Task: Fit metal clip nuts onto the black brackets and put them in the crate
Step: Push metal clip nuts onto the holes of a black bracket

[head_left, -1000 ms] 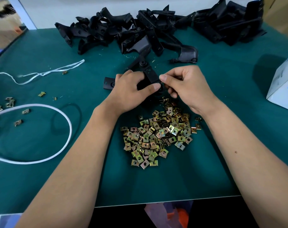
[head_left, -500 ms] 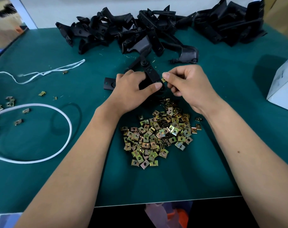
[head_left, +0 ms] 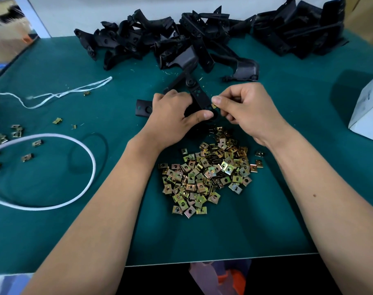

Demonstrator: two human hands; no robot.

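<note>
My left hand [head_left: 172, 118] grips a black bracket [head_left: 197, 93] over the middle of the green table; the bracket's flat end [head_left: 142, 107] sticks out to the left of the hand. My right hand [head_left: 247, 111] pinches a small brass-coloured clip nut [head_left: 213, 106] against the right edge of the bracket arm. A heap of loose clip nuts [head_left: 204, 173] lies just below both hands. A large pile of black brackets [head_left: 202, 37] stretches along the table's far edge. No crate is in view.
A white cord loop [head_left: 53, 171] and a thin white string [head_left: 64, 94] lie at the left, with scattered clip nuts [head_left: 15, 141] around them. A white box [head_left: 368, 111] stands at the right edge. The table's front edge [head_left: 224, 259] runs below my forearms.
My right hand has shifted slightly up and right with the clip nut, which now shows between its fingertips at the bracket's edge. The left hand keeps its hold on the bracket.
</note>
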